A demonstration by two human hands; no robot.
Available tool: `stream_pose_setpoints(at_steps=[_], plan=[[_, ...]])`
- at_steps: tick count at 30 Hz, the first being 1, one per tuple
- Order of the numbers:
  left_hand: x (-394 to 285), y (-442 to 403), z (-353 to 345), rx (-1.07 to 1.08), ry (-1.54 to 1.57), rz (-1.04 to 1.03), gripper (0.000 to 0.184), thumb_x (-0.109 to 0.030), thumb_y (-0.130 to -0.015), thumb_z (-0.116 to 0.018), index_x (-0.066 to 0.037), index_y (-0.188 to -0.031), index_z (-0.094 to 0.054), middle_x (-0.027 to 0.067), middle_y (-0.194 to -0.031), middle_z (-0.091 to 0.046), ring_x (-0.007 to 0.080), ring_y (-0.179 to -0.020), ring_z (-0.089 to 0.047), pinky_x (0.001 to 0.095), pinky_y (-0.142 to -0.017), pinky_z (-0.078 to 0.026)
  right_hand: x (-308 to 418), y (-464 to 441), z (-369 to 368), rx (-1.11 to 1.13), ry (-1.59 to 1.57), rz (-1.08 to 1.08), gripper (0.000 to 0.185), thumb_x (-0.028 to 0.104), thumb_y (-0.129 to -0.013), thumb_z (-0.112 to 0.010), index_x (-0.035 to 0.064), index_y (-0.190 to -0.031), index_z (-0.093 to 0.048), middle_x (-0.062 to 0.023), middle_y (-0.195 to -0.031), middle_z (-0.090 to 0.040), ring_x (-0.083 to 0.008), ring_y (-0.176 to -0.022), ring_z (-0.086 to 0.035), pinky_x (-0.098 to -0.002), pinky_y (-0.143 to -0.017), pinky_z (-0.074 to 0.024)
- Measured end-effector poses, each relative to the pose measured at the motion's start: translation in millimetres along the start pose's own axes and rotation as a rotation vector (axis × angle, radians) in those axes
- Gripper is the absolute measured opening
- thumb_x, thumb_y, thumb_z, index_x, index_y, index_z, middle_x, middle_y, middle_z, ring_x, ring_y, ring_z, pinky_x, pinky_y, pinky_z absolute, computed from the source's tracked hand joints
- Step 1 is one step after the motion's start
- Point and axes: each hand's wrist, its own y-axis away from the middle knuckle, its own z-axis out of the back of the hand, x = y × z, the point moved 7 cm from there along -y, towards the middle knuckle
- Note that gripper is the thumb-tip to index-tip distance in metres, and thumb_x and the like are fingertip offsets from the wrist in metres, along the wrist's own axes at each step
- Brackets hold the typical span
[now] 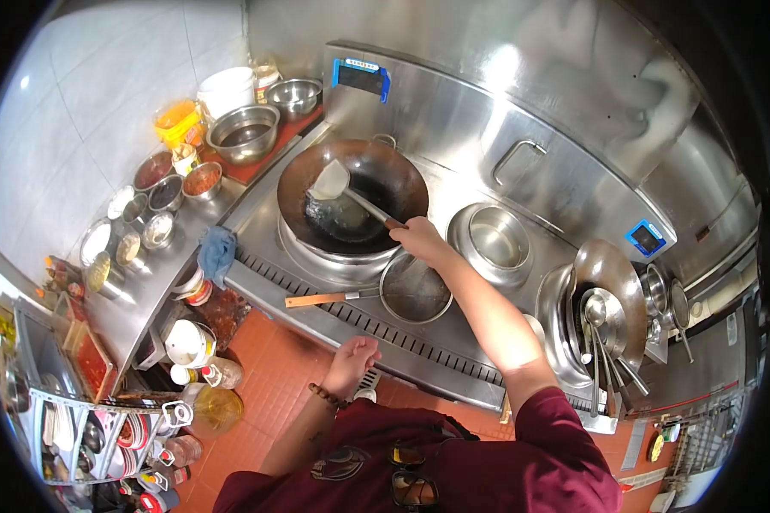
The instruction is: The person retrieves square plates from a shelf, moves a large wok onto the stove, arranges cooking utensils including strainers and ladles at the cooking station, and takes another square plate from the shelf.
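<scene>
Spatula of broad, pale metal over round, dark-walled wok

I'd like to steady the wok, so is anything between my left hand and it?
Yes: the strainer lies in front of the wok, with its handle crossing between your left hand and the wok.

- wok: brown rim, near-black centre
- spatula: pale grey blade, brown grip
- strainer handle: orange-tan
- cloth: blue
- shirt: maroon
- bead bracelet: brown
- bucket: yellow
- floor: orange-red, tile grid
- wall: pale grey, dark seam lines
</scene>
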Motion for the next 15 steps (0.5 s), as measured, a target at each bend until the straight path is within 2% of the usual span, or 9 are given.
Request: stream_pose_setpoints(at_steps=[1, 4, 7, 10, 15], plan=[[-1, 0, 0, 0.003, 0.004, 0.003, 0.019, -0.017, -0.102, -0.06, -0.004, -0.115, -0.061, 0.0034, -0.092, -0.065, 0.0068, -0.074, -0.053, 0.0216, -0.067, -0.045, 13, 7, 2, -0.057, 0.16, 0.064, 0.023, 0.021, -0.085, -0.066, -0.0018, -0.082, -0.069, -0.0164, -0.071, -0.067, -0.0317, -0.068, -0.07, -0.0444, -0.06, -0.0513], [-5, -1, -3, 0.013, 0.0, 0.014, 0.019, -0.017, -0.102, -0.059, -0.004, -0.116, -0.06, 0.0033, -0.092, -0.065, 0.0066, -0.074, -0.053, 0.0214, -0.067, -0.045, 40, 39, 5, -0.212, 0.481, 0.203, 0.026, 0.023, -0.088, -0.064, -0.0021, -0.092, -0.068, -0.0228, -0.084, -0.071, -0.0404, -0.085, -0.071, -0.0505, -0.076, -0.0549], [-9, -2, -8, 0.016, -0.032, 0.03, 0.02, -0.017, -0.102, -0.059, -0.004, -0.117, -0.06, 0.0031, -0.092, -0.065, 0.0065, -0.074, -0.053, 0.0211, -0.067, -0.044, 30, 49, 9, -0.252, 0.6, 0.23, 0.027, 0.025, -0.091, -0.062, -0.0003, -0.098, -0.064, -0.0222, -0.088, -0.071, -0.0401, -0.083, -0.071, -0.0509, -0.078, -0.0556], [-14, -6, -16, 0.034, -0.063, 0.026, 0.021, -0.018, -0.102, -0.059, -0.003, -0.117, -0.06, 0.0031, -0.092, -0.065, 0.0063, -0.073, -0.053, 0.021, -0.065, -0.044, 15, 60, 21, -0.269, 0.586, 0.237, 0.026, 0.026, -0.092, -0.062, 0.0009, -0.098, -0.062, -0.0209, -0.085, -0.071, -0.0402, -0.081, -0.071, -0.0517, -0.075, -0.0555], [-11, -34, -43, 0.109, -0.036, 0.018, 0.023, -0.023, -0.104, -0.056, -0.003, -0.115, -0.06, 0.003, -0.094, -0.065, 0.0063, -0.073, -0.053, 0.0202, -0.064, -0.042, -11, 104, 24, -0.352, 0.563, 0.26, 0.026, 0.027, -0.091, -0.063, 0.0017, -0.093, -0.06, -0.0194, -0.078, -0.07, -0.0403, -0.073, -0.07, -0.0503, -0.066, -0.0556]])
